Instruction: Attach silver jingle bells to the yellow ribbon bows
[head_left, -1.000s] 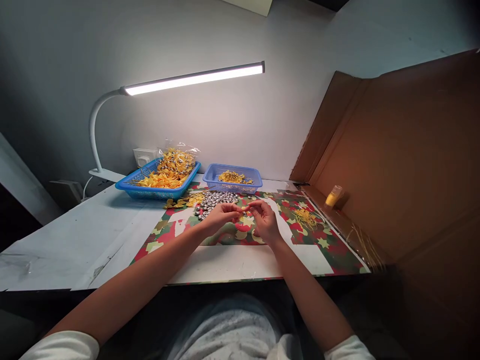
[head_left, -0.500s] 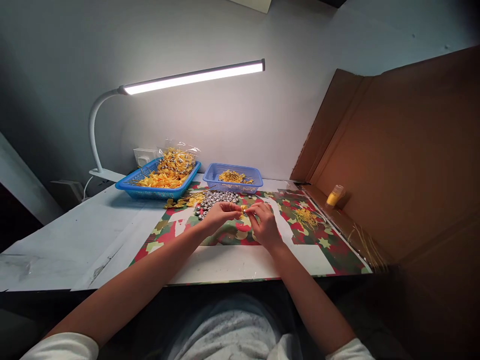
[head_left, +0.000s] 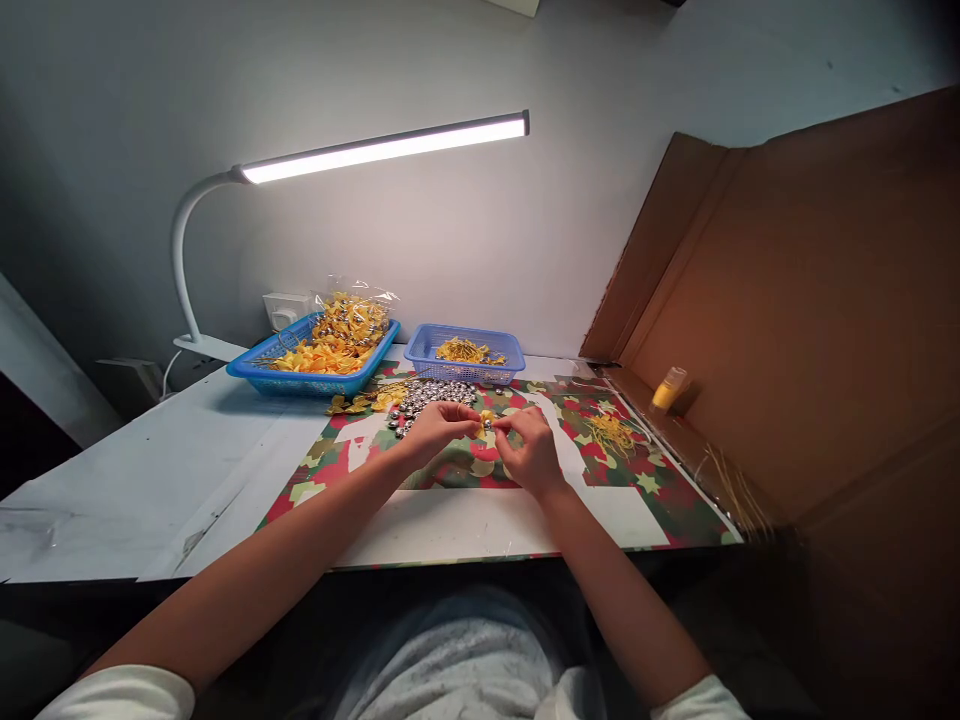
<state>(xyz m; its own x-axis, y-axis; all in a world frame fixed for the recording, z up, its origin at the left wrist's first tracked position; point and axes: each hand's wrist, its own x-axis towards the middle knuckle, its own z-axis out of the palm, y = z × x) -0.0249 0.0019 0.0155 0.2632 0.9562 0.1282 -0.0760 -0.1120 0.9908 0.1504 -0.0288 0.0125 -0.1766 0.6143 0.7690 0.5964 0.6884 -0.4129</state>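
My left hand (head_left: 436, 428) and my right hand (head_left: 529, 450) meet over the patterned red-green mat (head_left: 660, 490), fingertips pinched together on a small yellow bow (head_left: 486, 421) held between them. A heap of small silver bells (head_left: 427, 396) lies just beyond my left hand. Loose yellow bows (head_left: 360, 404) sit at the mat's far left corner. What else sits between my fingertips is too small to tell.
A large blue basket (head_left: 259, 371) of yellow bows and a clear bag stands at the back left, a smaller blue basket (head_left: 499, 345) beside it. Yellow threads (head_left: 611, 432) lie right of my hands. A small yellow bottle (head_left: 668, 389) stands by the cardboard wall (head_left: 810, 300). A white desk lamp (head_left: 382, 150) arches overhead.
My hands stayed together on the yellow bow, with only small finger shifts. The view tilted slightly.
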